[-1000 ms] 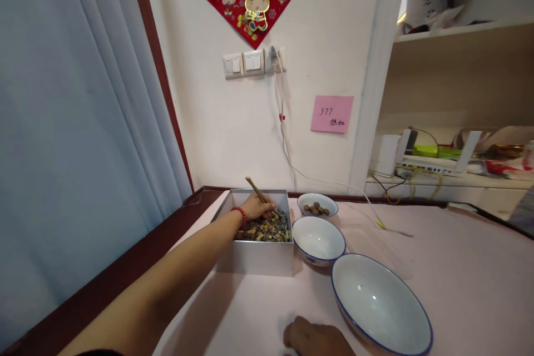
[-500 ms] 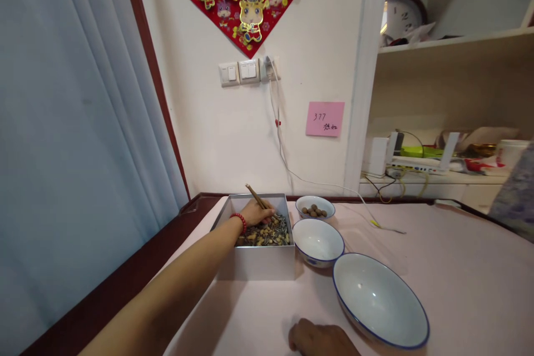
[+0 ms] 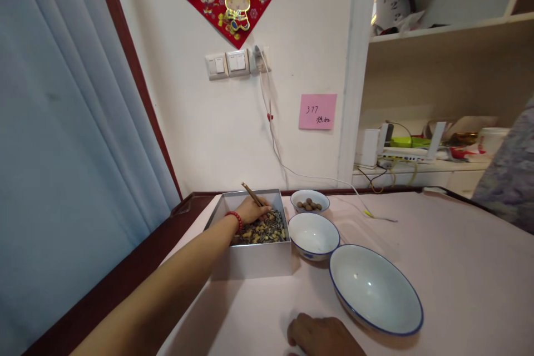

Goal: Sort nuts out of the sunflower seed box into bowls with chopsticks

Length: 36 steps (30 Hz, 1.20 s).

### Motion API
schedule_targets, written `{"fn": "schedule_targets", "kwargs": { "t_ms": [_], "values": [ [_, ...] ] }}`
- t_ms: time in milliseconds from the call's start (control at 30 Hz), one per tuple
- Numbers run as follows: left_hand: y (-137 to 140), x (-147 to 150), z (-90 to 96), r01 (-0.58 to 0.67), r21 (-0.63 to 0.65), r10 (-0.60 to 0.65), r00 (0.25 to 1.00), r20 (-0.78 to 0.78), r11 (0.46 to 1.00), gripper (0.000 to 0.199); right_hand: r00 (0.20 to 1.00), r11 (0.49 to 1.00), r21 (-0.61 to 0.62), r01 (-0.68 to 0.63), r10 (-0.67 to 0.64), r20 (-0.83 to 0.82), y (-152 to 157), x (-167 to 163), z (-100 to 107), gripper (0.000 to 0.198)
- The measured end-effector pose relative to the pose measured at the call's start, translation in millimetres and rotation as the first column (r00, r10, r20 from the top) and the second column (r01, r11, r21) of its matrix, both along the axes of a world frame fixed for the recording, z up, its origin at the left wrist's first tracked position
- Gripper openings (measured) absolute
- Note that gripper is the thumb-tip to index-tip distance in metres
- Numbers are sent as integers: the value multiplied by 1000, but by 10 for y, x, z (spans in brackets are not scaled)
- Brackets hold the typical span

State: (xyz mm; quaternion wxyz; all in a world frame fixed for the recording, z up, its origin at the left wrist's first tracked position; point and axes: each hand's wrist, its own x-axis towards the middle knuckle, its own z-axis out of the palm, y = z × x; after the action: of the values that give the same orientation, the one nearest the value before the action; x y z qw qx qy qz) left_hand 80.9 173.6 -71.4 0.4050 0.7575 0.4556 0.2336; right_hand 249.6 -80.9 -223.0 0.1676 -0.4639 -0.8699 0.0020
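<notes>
My left hand [image 3: 251, 211] reaches far forward into a white square box [image 3: 250, 258] filled with mixed seeds and nuts [image 3: 265, 230]. It grips a pair of brown chopsticks [image 3: 251, 194] whose tips go down into the mix. A red bead bracelet [image 3: 235, 218] circles that wrist. My right hand [image 3: 323, 335] rests on the pink tabletop at the bottom edge, fingers curled, holding nothing. To the right of the box stand a small bowl of brown nuts [image 3: 309, 202], an empty middle bowl [image 3: 314, 235] and a large empty bowl [image 3: 375, 289], all white with blue rims.
A white cable [image 3: 329, 179] runs from the wall socket down onto the table behind the bowls. A dark wooden edge [image 3: 125, 283] borders the table on the left beside a blue curtain. Shelves with clutter stand at the right, and a person's patterned sleeve [image 3: 511, 178] shows at the right edge.
The view has shifted, so everything sits further left and slightly higher. My left hand stays in the box with the chopsticks. My right hand has barely moved.
</notes>
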Motion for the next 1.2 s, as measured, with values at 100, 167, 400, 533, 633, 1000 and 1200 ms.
{"fn": "schedule_targets", "kwargs": {
  "t_ms": [100,167,400,533,633,1000,1200],
  "values": [
    [17,4,-8,7,-1,-7,1000,4,1000,12,1000,1000,-20,3,-3,-12,5,-2,14,25],
    [28,7,-19,6,3,-6,1000,7,1000,13,1000,1000,-26,0,0,-14,19,-5,-3,26],
    [42,2,-55,15,28,-15,1000,-6,999,15,1000,1000,-14,-5,5,4,60,-37,-60,34],
    [20,4,-34,38,48,-37,999,-19,998,13,1000,1000,-14,12,-11,27,52,-72,-36,30],
    [-4,4,-10,54,66,-52,998,-34,996,12,999,1000,-13,22,-22,40,56,-68,-30,28],
    [13,-33,-48,121,166,-100,986,-134,979,20,998,997,-48,60,-58,40,-13,-84,187,25],
    [-18,-67,-26,122,200,-85,979,-185,972,20,997,995,-65,73,-72,9,-46,-48,170,24]
  ]
}}
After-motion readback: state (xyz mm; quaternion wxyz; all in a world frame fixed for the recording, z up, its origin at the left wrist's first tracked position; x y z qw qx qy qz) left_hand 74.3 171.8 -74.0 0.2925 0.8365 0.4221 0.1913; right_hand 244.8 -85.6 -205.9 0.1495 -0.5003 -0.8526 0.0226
